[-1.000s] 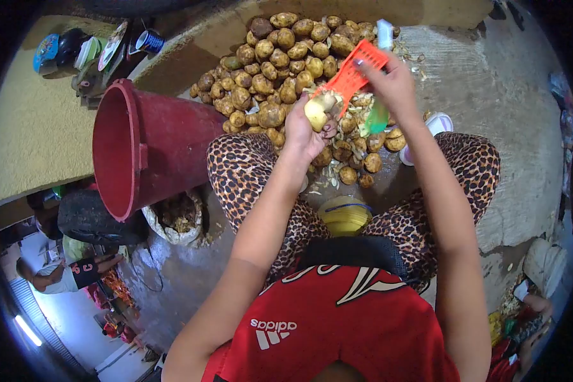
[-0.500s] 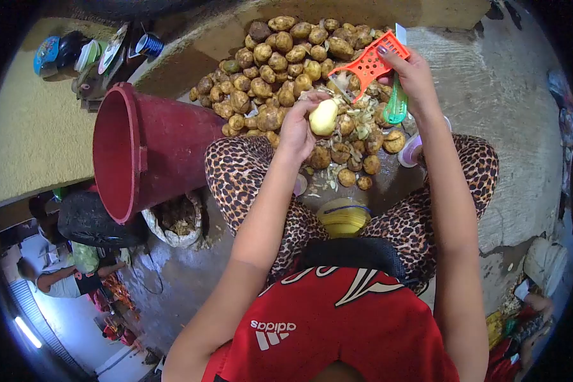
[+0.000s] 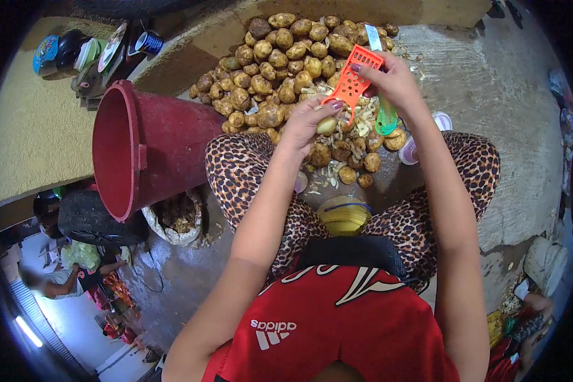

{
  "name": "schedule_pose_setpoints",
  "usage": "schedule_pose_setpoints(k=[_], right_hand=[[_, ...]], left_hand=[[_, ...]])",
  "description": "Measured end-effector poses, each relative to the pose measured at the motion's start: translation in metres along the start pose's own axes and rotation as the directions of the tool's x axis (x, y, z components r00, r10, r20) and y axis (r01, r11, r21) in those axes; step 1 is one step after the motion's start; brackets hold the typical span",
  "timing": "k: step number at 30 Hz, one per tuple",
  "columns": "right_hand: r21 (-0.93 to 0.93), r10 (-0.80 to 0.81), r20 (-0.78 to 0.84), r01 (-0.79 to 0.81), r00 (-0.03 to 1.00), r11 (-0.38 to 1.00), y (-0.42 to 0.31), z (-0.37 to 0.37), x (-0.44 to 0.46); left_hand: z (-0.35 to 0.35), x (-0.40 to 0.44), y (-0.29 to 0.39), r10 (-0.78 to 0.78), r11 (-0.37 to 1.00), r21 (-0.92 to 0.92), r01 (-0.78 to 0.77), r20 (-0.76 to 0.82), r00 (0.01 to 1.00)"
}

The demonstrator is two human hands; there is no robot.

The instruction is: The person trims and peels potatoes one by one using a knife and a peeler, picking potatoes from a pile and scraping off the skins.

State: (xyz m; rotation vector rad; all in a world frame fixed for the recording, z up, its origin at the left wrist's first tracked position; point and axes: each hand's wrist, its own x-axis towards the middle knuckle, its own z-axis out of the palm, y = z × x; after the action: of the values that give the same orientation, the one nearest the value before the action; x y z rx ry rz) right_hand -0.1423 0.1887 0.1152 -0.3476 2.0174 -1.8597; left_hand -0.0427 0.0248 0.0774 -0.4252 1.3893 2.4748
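My left hand (image 3: pixel 307 125) is wrapped round a pale peeled potato (image 3: pixel 326 125), which shows only in part below the fingers. In my right hand (image 3: pixel 390 79) is an orange peeler (image 3: pixel 352 79) with holes in its body, its forked end against the potato and my left fingertips. A green tool (image 3: pixel 386 117) hangs below the right hand; how it is held is hidden. Behind both hands lies a heap of brown unpeeled potatoes (image 3: pixel 277 59), with pale peelings (image 3: pixel 365 118) scattered over its near side.
A large red bucket (image 3: pixel 172 143) lies tilted at the left, beside an open white sack (image 3: pixel 197 219) of scraps. Between my legs stands a yellow container (image 3: pixel 344 219). Another person (image 3: pixel 63 283) is at the far lower left, and a co-worker's limbs (image 3: pixel 535 305) show at lower right.
The orange peeler has swung away to the right and come back to the potato. My left hand has turned, now covering more of the potato. The person at lower left has shifted.
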Motion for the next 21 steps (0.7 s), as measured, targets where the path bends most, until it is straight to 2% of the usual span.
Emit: schedule_pose_setpoints(k=[2,4,6,7,10,11,12,13,15,16,17,20,21], right_hand=[[-0.028,-0.029,-0.002,0.029,1.000,0.999,-0.001,0.003,-0.002],[-0.059,-0.069,-0.041,0.066,0.997,0.996,0.000,0.008,-0.004],[-0.089,-0.062,0.003,0.062,0.998,0.994,0.007,0.006,-0.001],[-0.103,-0.057,0.026,0.060,0.998,0.993,0.009,0.005,0.000],[-0.116,-0.043,-0.061,0.036,0.997,0.993,0.003,-0.007,0.000],[-0.389,-0.246,-0.202,0.153,0.948,0.909,0.002,-0.013,0.001],[-0.643,-0.462,-0.272,0.198,0.844,0.740,-0.001,-0.018,0.000],[-0.844,-0.665,-0.263,0.167,0.699,0.509,-0.005,-0.020,-0.001],[-0.818,-0.678,-0.288,0.195,0.676,0.542,-0.013,-0.024,-0.008],[-0.820,-0.676,-0.284,0.193,0.680,0.539,-0.016,-0.025,-0.009],[-0.821,-0.673,-0.280,0.192,0.684,0.537,-0.016,-0.024,-0.009],[-0.656,-0.494,-0.254,0.227,0.832,0.720,-0.004,-0.028,0.000],[-0.523,-0.394,-0.286,0.203,0.873,0.828,0.001,-0.029,0.003]], left_hand=[[0.002,0.000,-0.002,-0.036,0.999,0.003,0.036,0.024,0.999],[0.001,-0.001,-0.008,-0.047,0.989,0.138,0.043,0.026,0.999],[0.003,-0.002,-0.011,-0.041,0.973,0.231,0.029,0.046,0.998],[0.004,-0.003,-0.011,-0.046,0.983,0.182,0.039,0.037,0.998],[0.003,-0.003,-0.009,-0.088,0.995,0.044,0.089,-0.013,0.996],[0.000,0.001,-0.008,-0.120,0.993,0.007,0.121,-0.043,0.992],[-0.004,0.004,-0.008,-0.154,0.988,-0.032,0.152,-0.073,0.985],[-0.008,0.006,-0.010,-0.143,0.983,-0.124,0.135,-0.059,0.988],[-0.011,0.007,-0.011,-0.118,0.947,-0.306,0.102,-0.033,0.992],[-0.005,0.007,-0.010,-0.076,0.946,-0.321,0.041,-0.097,0.992],[-0.007,0.009,-0.012,-0.082,0.950,-0.310,0.045,-0.105,0.991],[-0.012,0.012,-0.017,-0.113,0.954,-0.292,0.070,-0.134,0.985],[-0.011,0.011,-0.016,-0.131,0.951,-0.296,0.083,-0.144,0.981]])
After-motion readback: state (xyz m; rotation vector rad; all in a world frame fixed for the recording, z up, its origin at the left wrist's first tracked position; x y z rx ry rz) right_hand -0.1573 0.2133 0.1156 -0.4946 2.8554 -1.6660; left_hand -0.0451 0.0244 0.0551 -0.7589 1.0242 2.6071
